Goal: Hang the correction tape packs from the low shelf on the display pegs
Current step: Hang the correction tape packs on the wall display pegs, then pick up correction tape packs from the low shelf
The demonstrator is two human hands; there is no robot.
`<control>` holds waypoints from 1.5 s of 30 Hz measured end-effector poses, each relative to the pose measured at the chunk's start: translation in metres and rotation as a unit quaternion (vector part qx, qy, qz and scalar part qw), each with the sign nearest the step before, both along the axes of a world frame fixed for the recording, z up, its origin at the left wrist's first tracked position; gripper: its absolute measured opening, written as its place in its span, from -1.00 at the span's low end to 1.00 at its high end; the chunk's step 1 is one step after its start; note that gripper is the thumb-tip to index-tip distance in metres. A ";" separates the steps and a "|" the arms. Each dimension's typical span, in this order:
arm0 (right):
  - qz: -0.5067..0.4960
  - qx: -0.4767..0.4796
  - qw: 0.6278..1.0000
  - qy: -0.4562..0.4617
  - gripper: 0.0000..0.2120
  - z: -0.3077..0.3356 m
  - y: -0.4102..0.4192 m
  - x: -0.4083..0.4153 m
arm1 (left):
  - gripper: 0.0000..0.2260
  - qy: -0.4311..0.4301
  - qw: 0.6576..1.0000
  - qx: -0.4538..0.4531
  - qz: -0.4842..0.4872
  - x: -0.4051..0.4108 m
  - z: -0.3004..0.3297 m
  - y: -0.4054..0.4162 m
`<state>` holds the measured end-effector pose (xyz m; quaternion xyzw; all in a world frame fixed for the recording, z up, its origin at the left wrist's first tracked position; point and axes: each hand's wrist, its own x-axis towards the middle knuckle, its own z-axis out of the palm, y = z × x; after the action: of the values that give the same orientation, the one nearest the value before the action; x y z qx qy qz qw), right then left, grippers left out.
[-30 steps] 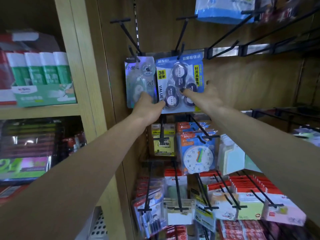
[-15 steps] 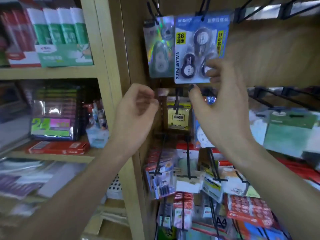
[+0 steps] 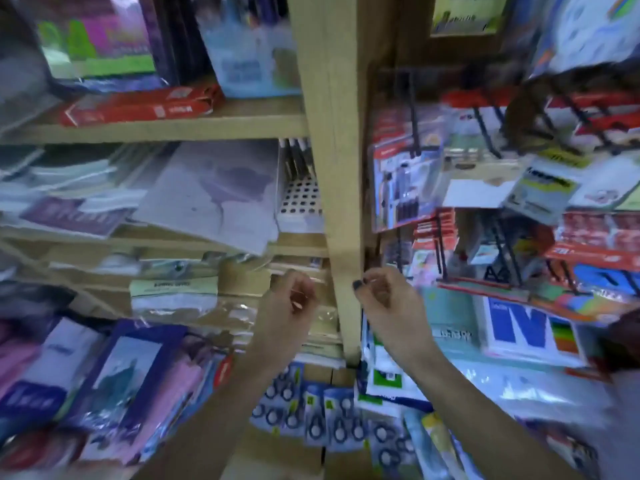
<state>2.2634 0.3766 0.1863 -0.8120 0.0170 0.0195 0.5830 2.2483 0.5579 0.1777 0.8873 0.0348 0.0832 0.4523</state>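
Hands first: left hand (image 3: pixel 287 306) hangs just left of the post (image 3: pixel 332 168), fingers loosely curled round nothing, and right hand (image 3: pixel 388 306) hangs just right of it, thumb and fingers bent in the same slack way, nothing pinched that I can see. And that's the change! A second ago both were stretched up at a peg, settling a blue three-roll pack beside a silver one; half a second ago they had let go and were dropping; now the view has swung right down, and those two hung packs are out of shot. My read: that pack is done, and the hands are on their way back for the next one. Counting now, left of the post: one flat red box (image 3: pixel 138 105) on the upper shelf board, with stacked paper goods under it too smeared to number. One post, two hands, both empty. Below the hands, at the foot of the post, lie the tape packs (image 3: pixel 315 424), blue cards with dark round rolls, fanned over each other on the low shelf. I make out at least five, but the blur stops an exact tally. Right of the post, black pegs (image 3: pixel 415 133) carry hanging goods, several of them, far too streaked to count. So plenty of packs are left to hang, and the nearest lie directly under both wrists.
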 end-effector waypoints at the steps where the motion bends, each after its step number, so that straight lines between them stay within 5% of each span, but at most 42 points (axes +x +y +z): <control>1: -0.009 -0.009 0.999 0.040 -0.91 -0.026 0.011 -0.007 | -0.72 0.033 0.999 0.004 0.004 -0.007 -0.026 0.016; 10: -0.044 -0.100 0.934 0.341 -0.86 -0.256 0.095 -0.068 | -0.81 0.291 0.955 -0.001 0.053 -0.056 -0.226 0.120; 16: -0.048 -0.111 0.895 0.430 -0.44 -0.377 0.122 -0.098 | -0.52 0.422 0.903 0.021 0.078 -0.068 -0.342 0.163; 20: -0.059 -0.126 0.876 0.461 -0.37 -0.443 0.121 -0.101 | -0.45 0.477 0.877 0.005 0.054 -0.073 -0.411 0.163; 24: -0.079 -0.138 0.869 0.468 -0.20 -0.503 0.111 -0.098 | -0.25 0.476 0.878 -0.010 0.047 -0.070 -0.476 0.148; 28: -0.100 -0.177 0.870 0.450 -0.13 -0.548 0.110 -0.095 | -0.13 0.462 0.876 0.135 0.040 -0.052 -0.524 0.155; 36: -0.145 -0.215 0.891 0.372 -0.52 -0.574 0.146 -0.102 | -0.17 0.460 0.870 0.076 0.163 -0.027 -0.576 0.183; 41: -0.171 -0.195 0.891 0.372 -0.31 -0.582 0.147 -0.098 | -0.44 0.409 0.891 0.134 0.143 -0.028 -0.578 0.192; 45: -0.194 -0.162 0.879 0.404 0.05 -0.582 0.138 -0.088 | -0.52 0.360 0.913 0.153 0.115 -0.022 -0.578 0.196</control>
<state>2.1757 0.5144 -0.3956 -0.7971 0.4110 0.2295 0.3783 2.2258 0.7541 -0.4007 0.9053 0.2837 -0.1862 0.2555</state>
